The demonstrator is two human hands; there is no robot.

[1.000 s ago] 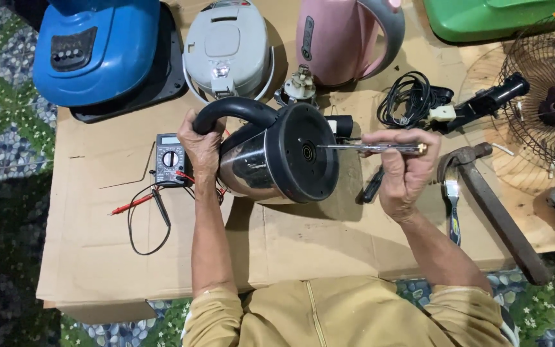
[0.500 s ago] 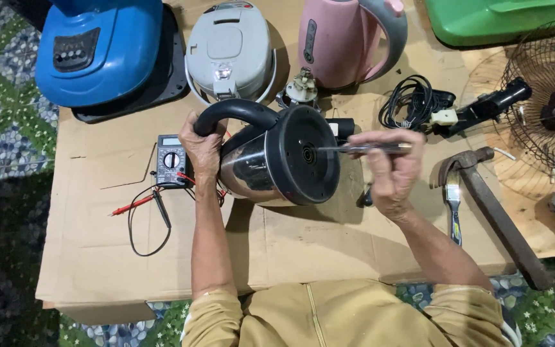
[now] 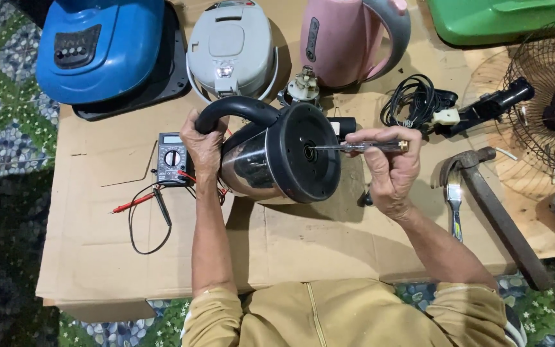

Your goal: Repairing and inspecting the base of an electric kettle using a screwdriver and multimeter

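A steel electric kettle point(image 3: 252, 164) lies on its side on the cardboard-covered table, its black round base point(image 3: 304, 154) facing right. My left hand point(image 3: 202, 142) grips the kettle's black handle at the left. My right hand point(image 3: 387, 168) holds a slim screwdriver point(image 3: 361, 147) with a clear handle, level, its tip set into the centre of the black base.
A multimeter point(image 3: 172, 158) with red and black leads lies left of the kettle. Behind stand a blue appliance point(image 3: 97, 48), a grey rice cooker point(image 3: 231, 48) and a pink kettle point(image 3: 348, 38). To the right lie a coiled black cord point(image 3: 412, 99), a hammer point(image 3: 489, 205), a small spanner point(image 3: 455, 205) and a fan grille point(image 3: 547, 109).
The screwdriver has slid a little to the left, deeper into the base's centre, with my right hand following. My left hand keeps its hold on the handle.
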